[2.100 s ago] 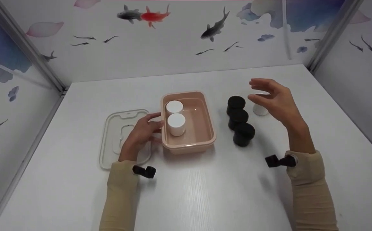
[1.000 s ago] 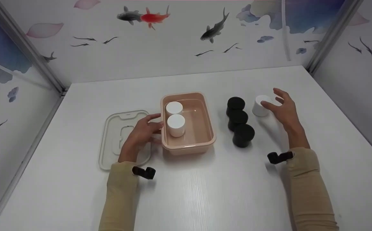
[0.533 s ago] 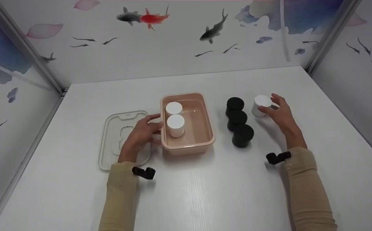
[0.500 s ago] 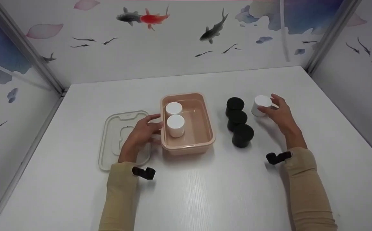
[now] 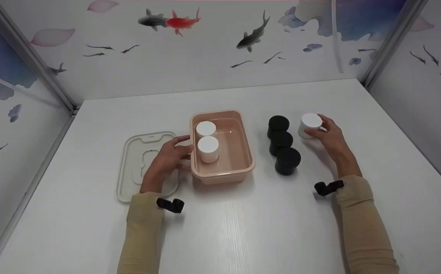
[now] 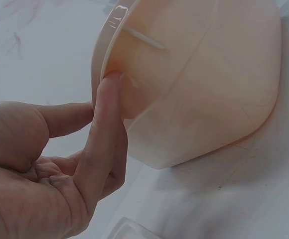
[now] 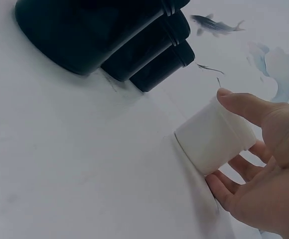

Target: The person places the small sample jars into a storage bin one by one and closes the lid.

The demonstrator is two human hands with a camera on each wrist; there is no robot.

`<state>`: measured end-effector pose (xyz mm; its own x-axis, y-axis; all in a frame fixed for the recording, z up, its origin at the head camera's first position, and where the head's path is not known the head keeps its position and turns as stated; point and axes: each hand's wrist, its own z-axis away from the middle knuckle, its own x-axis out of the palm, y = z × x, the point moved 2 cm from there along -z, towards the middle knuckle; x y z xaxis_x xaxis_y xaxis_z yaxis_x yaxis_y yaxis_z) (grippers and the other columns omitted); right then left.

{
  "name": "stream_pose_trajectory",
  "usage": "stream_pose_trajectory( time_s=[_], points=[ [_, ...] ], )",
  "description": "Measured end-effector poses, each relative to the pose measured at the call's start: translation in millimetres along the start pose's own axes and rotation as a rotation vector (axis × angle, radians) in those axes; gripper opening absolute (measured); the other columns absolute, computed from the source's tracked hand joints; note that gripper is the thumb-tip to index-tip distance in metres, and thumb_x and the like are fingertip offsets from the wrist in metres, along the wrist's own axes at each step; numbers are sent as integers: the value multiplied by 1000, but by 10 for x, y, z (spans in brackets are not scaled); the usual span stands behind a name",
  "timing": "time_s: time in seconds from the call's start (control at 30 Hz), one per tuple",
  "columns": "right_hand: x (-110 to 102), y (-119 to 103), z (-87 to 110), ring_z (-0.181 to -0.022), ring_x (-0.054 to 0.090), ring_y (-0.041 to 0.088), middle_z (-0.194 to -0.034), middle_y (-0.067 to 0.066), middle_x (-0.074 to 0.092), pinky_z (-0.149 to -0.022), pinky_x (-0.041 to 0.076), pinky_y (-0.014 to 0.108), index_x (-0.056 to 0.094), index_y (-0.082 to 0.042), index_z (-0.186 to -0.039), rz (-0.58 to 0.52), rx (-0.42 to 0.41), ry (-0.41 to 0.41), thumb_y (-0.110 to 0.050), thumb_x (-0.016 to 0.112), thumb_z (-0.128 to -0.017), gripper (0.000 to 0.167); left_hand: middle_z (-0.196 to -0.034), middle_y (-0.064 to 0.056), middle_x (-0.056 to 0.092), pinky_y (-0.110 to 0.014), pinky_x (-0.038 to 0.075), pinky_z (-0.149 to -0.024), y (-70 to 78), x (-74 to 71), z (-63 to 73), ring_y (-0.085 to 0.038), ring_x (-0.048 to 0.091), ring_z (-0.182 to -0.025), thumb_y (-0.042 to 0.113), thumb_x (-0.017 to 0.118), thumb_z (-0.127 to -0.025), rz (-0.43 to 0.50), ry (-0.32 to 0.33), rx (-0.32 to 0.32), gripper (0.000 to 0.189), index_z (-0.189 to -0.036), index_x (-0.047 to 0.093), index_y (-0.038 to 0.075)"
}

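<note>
My left hand (image 5: pixel 166 161) pinches the left rim of a pink plastic box (image 5: pixel 239 144). In the left wrist view the thumb meets the rim and fingers (image 6: pixel 102 119) curl beneath its lip. Two white lidded jars (image 5: pixel 208 149) stand upright along the box's left side. To the right, my right hand (image 5: pixel 333 140) grips a third white jar (image 7: pixel 212 137) between thumb and fingers. That jar stands upright, its base appearing to rest on the table. Three black lidded jars (image 5: pixel 288 161) form a row between the box and this white jar.
A pale rectangular lid (image 5: pixel 129 167) lies flat left of the box, partly under my left hand and wrist. Printed panels (image 5: pixel 205 72) enclose the white table (image 5: pixel 228 228) at the back and both sides.
My right hand has come down from above the black jars, passed to the white jar's right side and closed on it. The left hand stays at the box rim.
</note>
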<state>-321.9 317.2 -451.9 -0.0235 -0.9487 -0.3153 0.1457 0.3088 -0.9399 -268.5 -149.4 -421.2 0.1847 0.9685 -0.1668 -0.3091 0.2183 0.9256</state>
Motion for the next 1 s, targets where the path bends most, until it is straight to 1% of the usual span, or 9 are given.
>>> stream_pose_trajectory(
  time_s=[0.17,0.33,0.47,0.57,0.67,0.73,0.8,0.9,1.0],
  points=[
    [0,6,5,-153,28,31,-167,13,22,-125,25,45,21,-15,-160,-7,-4,25,-36,72,-93,86,-132,-14,65,-32,61,-75,-10,7,-14,-25,67,-115,29,56,-103,-21,11,-1,54,-153,39,18],
    [-12,-15,14,-151,31,31,-166,14,26,-123,30,44,23,-15,-160,2,-9,58,-38,73,-92,87,-129,-14,67,-32,61,-76,-14,18,-26,-24,67,-114,30,57,-102,-15,13,-5,54,-152,40,19],
    [-9,-81,30,-151,31,30,-165,14,27,-122,33,42,24,-16,-159,-12,-18,73,-41,73,-91,88,-129,-13,67,-33,61,-79,-6,16,-25,-24,67,-114,31,58,-102,-14,11,-5,55,-152,40,20],
    [5,-143,49,-147,35,26,-164,14,29,-117,39,33,26,-17,-159,-39,-37,78,-40,73,-91,86,-129,-14,66,-34,61,-81,2,12,-14,-24,67,-115,31,58,-102,-12,12,-8,55,-153,40,20],
    [21,-209,72,-143,39,22,-163,14,32,-106,46,20,29,-17,-157,-63,-62,85,-37,74,-91,83,-129,-14,66,-35,61,-80,-2,8,-9,-25,67,-115,30,58,-102,-5,10,-10,55,-153,40,19],
    [32,-262,89,-141,40,21,-161,14,33,-101,48,16,31,-17,-156,-73,-77,86,-36,74,-90,82,-129,-15,65,-35,62,-79,-6,3,-6,-26,67,-114,29,57,-102,0,5,-11,55,-153,39,19],
    [38,-331,113,-142,41,22,-161,14,34,-102,48,18,31,-16,-156,-75,-92,84,-35,75,-90,81,-129,-16,65,-34,62,-78,-9,0,-7,-25,67,-113,28,57,-102,3,3,-12,55,-153,39,19],
    [37,-445,164,-142,42,23,-161,13,35,-111,46,29,32,-16,-155,-75,-121,80,-34,75,-91,80,-130,-16,65,-34,62,-76,-11,-3,-4,-25,68,-113,27,57,-102,8,3,-11,54,-153,40,19],
    [37,-559,217,-140,46,21,-158,12,38,-114,42,37,35,-16,-154,-90,-150,80,-31,76,-90,77,-133,-16,64,-33,63,-73,-4,-6,2,-26,67,-113,26,57,-103,20,4,-3,53,-153,39,18]
  ],
)
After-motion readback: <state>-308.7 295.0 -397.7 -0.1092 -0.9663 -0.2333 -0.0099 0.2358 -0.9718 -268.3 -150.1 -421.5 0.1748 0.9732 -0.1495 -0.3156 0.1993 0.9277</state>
